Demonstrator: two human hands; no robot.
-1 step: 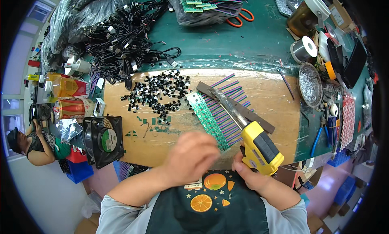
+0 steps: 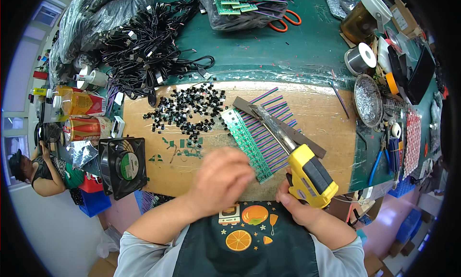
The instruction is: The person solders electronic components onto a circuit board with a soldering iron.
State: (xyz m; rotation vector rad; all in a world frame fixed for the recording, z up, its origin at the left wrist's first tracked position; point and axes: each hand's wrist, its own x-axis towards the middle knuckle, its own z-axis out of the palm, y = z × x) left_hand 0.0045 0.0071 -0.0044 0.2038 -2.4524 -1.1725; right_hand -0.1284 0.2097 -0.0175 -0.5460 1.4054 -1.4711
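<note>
My right hand [image 2: 297, 206] grips a yellow and black soldering gun [image 2: 307, 171] whose long metal tip lies across a row of green circuit boards [image 2: 247, 142] with purple and blue wire strips. A dark flat bar [image 2: 278, 126] lies over the wires. My left hand [image 2: 222, 178] hovers blurred just left of the boards, fingers curled; whether it holds anything I cannot tell. A heap of small black parts [image 2: 187, 106] is spread on the brown board [image 2: 326, 114] beyond my left hand.
A black fan [image 2: 122, 166] stands at the left edge beside drink cans [image 2: 84, 128]. Tangled black cables [image 2: 144, 42], a bag of circuit boards [image 2: 245, 8], orange scissors [image 2: 288, 20], a solder spool [image 2: 360, 58] and blue pliers [image 2: 379, 159] surround the board. Another person [image 2: 36, 174] sits far left.
</note>
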